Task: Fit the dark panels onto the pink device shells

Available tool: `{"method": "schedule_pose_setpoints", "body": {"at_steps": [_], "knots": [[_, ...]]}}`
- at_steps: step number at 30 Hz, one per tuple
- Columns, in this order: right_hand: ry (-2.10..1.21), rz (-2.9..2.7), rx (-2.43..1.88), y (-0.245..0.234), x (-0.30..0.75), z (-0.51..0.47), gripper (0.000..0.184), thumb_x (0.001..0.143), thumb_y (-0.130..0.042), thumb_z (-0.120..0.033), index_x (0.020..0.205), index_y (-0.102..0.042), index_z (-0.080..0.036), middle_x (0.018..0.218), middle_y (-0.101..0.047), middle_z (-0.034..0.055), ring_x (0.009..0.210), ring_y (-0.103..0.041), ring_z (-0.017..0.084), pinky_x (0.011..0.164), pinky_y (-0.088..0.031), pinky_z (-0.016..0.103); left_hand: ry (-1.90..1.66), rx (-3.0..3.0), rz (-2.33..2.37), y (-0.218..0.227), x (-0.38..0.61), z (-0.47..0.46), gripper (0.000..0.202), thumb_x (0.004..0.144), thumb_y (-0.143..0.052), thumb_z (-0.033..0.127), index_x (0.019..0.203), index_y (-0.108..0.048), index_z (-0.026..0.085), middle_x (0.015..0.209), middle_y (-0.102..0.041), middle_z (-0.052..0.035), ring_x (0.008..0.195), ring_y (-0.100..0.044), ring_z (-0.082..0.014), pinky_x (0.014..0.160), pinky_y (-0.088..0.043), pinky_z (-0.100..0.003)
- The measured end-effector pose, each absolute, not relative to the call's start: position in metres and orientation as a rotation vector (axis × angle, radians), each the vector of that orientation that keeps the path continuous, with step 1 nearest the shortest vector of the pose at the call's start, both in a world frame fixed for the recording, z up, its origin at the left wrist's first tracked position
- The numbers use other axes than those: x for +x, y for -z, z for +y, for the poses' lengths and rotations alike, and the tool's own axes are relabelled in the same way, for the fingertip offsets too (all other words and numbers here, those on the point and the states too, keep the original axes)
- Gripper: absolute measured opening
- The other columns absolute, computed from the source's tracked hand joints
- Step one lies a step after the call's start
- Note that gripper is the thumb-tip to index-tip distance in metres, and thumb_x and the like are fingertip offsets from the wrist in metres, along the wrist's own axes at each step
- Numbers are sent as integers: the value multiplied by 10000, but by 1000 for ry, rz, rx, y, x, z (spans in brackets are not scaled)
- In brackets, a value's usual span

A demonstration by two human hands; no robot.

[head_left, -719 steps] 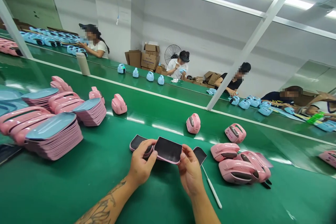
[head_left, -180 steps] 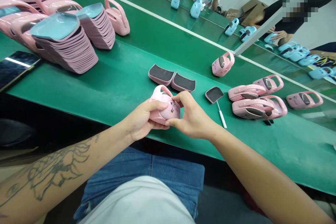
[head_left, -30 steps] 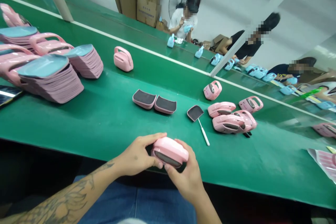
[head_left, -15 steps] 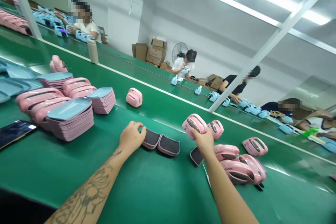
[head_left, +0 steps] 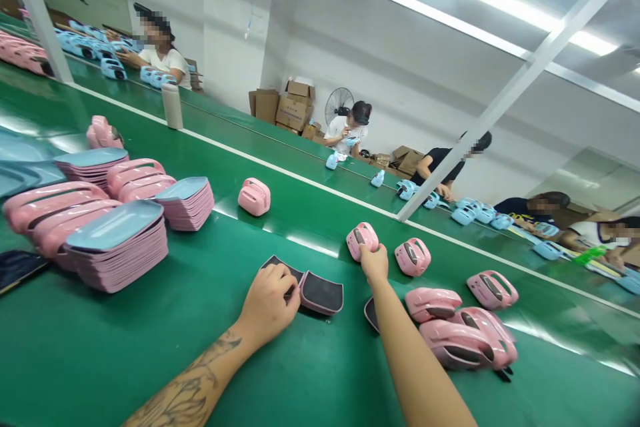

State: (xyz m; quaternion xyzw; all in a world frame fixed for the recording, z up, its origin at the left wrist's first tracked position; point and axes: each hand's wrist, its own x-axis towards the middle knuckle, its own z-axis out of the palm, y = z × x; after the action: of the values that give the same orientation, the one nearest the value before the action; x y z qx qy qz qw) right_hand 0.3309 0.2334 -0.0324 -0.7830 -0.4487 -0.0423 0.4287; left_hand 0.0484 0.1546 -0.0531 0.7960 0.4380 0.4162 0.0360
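Observation:
In the head view my right hand [head_left: 375, 265] grips a pink plastic case with a top handle and a dark front window [head_left: 362, 240] by its lower side, at the far part of the green mat. My left hand [head_left: 273, 297] lies curled over the left of two curved pink panels with dark faces [head_left: 270, 263], its fingers and thumb bent around the near edge and hiding much of it. Right beside it sits the other dark-faced panel [head_left: 323, 291]. Another such panel [head_left: 371, 313] is partly hidden behind my right forearm.
Stacks of pink panels with blue-grey tops [head_left: 117, 257] and pink cases [head_left: 65, 207] stand at left, near a phone [head_left: 20, 270]. More pink cases [head_left: 457, 340] cluster at right. A bottle [head_left: 173, 107] and a slanted post [head_left: 480, 127] stand beyond; several co-workers handle blue cases [head_left: 465, 212] across the table.
My right hand has moved the pink case away from me, down toward the mat. My left hand has shifted right and closed over the left dark-faced panel. The view has tilted slightly.

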Motion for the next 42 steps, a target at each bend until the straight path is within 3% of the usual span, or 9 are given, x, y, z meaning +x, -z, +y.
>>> {"method": "schedule_pose_setpoints", "body": {"at_steps": [4, 12, 21, 25, 28, 30, 35, 38, 42], "knots": [[-19, -1084, -1821, 20, 313, 190, 358, 1013, -663, -370, 1314, -627, -180, 1320, -657, 103, 1104, -689, 247, 934, -601, 460, -1366, 2280, 1376, 55, 49, 159, 197, 898, -555, 141, 714, -544, 212, 770, -604, -23, 766, -558, -210, 752, -438, -358], [-228, -1404, -1391, 21, 218, 84, 265, 994, -519, -336, 985, -752, -212, 930, -777, 53, 845, -738, 194, 771, -604, 300, -1504, 2030, 1471, 53, 47, 165, 202, 956, -487, 296, 771, -543, 237, 795, -613, -28, 771, -581, -234, 735, -451, -367], [-476, -1472, -1279, 38, 197, 77, 220, 947, -588, -241, 1078, -758, -192, 957, -808, 70, 784, -766, 195, 709, -624, 275, -1445, 2049, 1497, 54, 43, 154, 217, 973, -487, 340, 807, -580, 235, 813, -661, -32, 811, -620, -242, 767, -454, -375], [-472, -1557, -1226, 42, 201, 78, 388, 929, -552, -165, 1284, -699, -214, 1241, -769, 100, 1031, -773, 228, 816, -660, 314, -1368, 2121, 1525, 53, 47, 149, 195, 948, -497, 304, 782, -573, 237, 763, -660, -22, 754, -610, -233, 753, -421, -376], [-413, -1808, -1157, 42, 205, 79, 693, 912, -510, -81, 1577, -443, -265, 1584, -545, 78, 1421, -573, 235, 1085, -584, 392, -1331, 2138, 1494, 51, 50, 147, 229, 962, -488, 331, 776, -583, 235, 755, -660, -15, 746, -608, -229, 761, -409, -378], [-374, -1931, -1157, 42, 206, 78, 776, 908, -505, -58, 1635, -327, -263, 1650, -455, 64, 1501, -476, 216, 1188, -494, 413, -1321, 2112, 1492, 50, 51, 146, 262, 970, -483, 361, 763, -581, 234, 754, -661, -14, 763, -609, -233, 771, -405, -381], [-221, -2084, -1266, 37, 204, 77, 754, 901, -492, -69, 1629, -325, -173, 1659, -434, 101, 1460, -529, 239, 1143, -533, 401, -1282, 1980, 1497, 44, 52, 143, 301, 951, -489, 418, 730, -574, 232, 739, -654, -11, 752, -594, -225, 775, -412, -376], [-94, -2163, -1365, 34, 201, 76, 722, 893, -485, -86, 1604, -377, -151, 1639, -464, 120, 1265, -682, 275, 969, -618, 399, -1254, 1911, 1502, 41, 51, 142, 296, 915, -487, 418, 693, -554, 233, 699, -631, -6, 715, -576, -220, 755, -416, -372], [54, -2224, -1439, 33, 198, 75, 725, 891, -495, -114, 1604, -373, -152, 1621, -490, 125, 1022, -744, 261, 791, -599, 381, -1246, 1862, 1503, 40, 51, 143, 294, 887, -480, 403, 652, -528, 233, 670, -618, -4, 707, -566, -217, 755, -418, -369]]}}
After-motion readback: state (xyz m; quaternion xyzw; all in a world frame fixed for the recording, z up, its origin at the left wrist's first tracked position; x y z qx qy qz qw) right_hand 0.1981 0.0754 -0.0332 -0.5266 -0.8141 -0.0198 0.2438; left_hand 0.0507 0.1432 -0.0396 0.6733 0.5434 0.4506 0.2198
